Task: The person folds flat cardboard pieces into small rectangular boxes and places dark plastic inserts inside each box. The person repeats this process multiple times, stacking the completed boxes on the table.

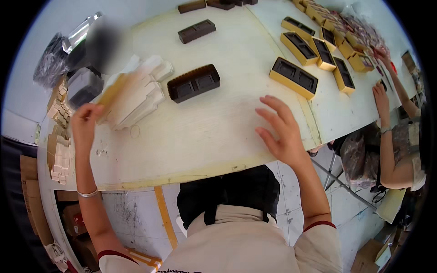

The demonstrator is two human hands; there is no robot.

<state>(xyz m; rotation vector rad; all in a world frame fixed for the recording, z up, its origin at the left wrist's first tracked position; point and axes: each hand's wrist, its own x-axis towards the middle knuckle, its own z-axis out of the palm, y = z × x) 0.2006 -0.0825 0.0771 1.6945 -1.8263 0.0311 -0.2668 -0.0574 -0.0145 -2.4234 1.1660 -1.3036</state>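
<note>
While the left hand (85, 119) pinches a blurred, flat golden card piece (113, 92) beside white card blanks (144, 99) toward the left edge of the white bench (214, 136), apparently picking it up, the right hand (284, 134), loosely spread and empty near the front edge, seems needed for opening it.

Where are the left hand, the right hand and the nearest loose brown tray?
Left hand (85, 120), head view: its middle.
Right hand (285, 131), head view: its middle.
Brown tray (194, 84), head view: inside, near the middle.
</note>
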